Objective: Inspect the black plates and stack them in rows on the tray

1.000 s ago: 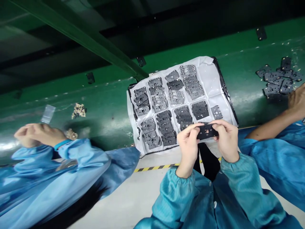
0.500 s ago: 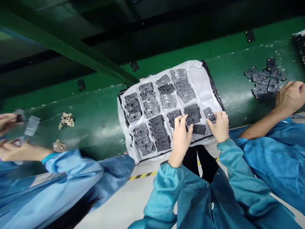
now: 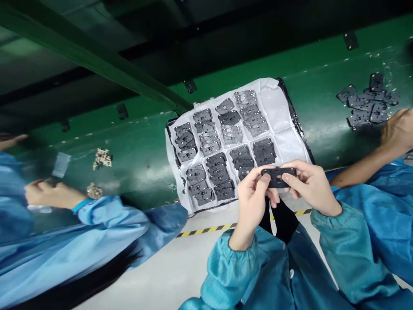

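A small flat black part (image 3: 278, 176) with holes is held between both my hands, just off the near edge of a white sheet (image 3: 284, 107). My left hand (image 3: 253, 199) pinches its left end and my right hand (image 3: 309, 186) pinches its right end. The sheet lies on a black tray (image 3: 298, 120) on the green bench (image 3: 135, 146) and carries several rows of stacked dark grey parts (image 3: 222, 150). Both my sleeves are teal-blue.
A person in blue on the left has hands (image 3: 48, 196) near a clear bag (image 3: 61, 164) and scraps (image 3: 102, 158). Another person's arm (image 3: 364, 165) reaches from the right toward a pile of loose black parts (image 3: 368, 103). A striped floor line (image 3: 206, 229) runs below.
Half a second ago both my hands lay on the sheet's near row. They have since come back toward me and lifted, now holding a black part between them.
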The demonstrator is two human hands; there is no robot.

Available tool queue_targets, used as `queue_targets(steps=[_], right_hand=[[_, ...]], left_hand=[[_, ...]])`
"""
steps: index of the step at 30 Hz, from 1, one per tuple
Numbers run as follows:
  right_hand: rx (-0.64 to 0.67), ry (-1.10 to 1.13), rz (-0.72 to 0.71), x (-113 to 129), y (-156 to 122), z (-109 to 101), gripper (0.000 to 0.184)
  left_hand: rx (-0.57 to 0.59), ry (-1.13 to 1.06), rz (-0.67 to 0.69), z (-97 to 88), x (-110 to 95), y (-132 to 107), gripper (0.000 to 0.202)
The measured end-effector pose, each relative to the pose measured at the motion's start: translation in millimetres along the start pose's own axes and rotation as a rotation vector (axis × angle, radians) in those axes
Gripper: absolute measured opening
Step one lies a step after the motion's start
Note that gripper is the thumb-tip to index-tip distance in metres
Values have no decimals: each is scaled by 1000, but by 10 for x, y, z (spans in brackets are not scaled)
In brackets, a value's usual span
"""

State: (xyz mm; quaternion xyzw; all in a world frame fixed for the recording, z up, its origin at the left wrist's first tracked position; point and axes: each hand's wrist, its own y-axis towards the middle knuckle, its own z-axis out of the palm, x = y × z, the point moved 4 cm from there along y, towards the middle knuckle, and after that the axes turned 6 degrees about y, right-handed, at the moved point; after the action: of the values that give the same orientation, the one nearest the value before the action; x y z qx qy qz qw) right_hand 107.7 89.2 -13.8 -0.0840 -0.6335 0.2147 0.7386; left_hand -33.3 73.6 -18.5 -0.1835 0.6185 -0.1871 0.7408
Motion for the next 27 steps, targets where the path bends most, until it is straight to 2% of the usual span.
queue_targets(steps=[3, 7, 10, 13, 16, 18, 21, 22, 24, 27], right_hand=[[-15, 73, 5, -69, 4, 55, 21], [-48, 141, 37, -149, -31, 88, 21], [-66, 208, 76, -212, -43, 134, 21], [-116, 247, 107, -330, -38, 195, 22], [-205, 195, 98, -497, -40, 186, 24], [-249, 114, 65, -596, -41, 118, 24], [-240, 19, 68, -690, 10, -38, 24], [-228, -8, 75, -696, 52, -94, 26], [-221, -121, 51, -656, 170, -200, 27], [-299, -474, -164, -484, 296, -298, 17]], left_hand=[[-92, -19, 6, -49, -7, -26, 27], [-233, 84, 63, -124, -92, -71, 19], [-297, 106, 83, -178, -80, -119, 17], [-381, 94, 102, -225, 69, -151, 18], [-457, 87, 90, -229, 313, -119, 19], [-440, 103, 40, -207, 473, -61, 20], [-275, 253, 44, -218, 583, -12, 21], [-240, 329, 86, -271, 576, -38, 22], [-248, 483, 169, -482, 521, -179, 26], [-287, 723, 157, -912, 389, -552, 29]])
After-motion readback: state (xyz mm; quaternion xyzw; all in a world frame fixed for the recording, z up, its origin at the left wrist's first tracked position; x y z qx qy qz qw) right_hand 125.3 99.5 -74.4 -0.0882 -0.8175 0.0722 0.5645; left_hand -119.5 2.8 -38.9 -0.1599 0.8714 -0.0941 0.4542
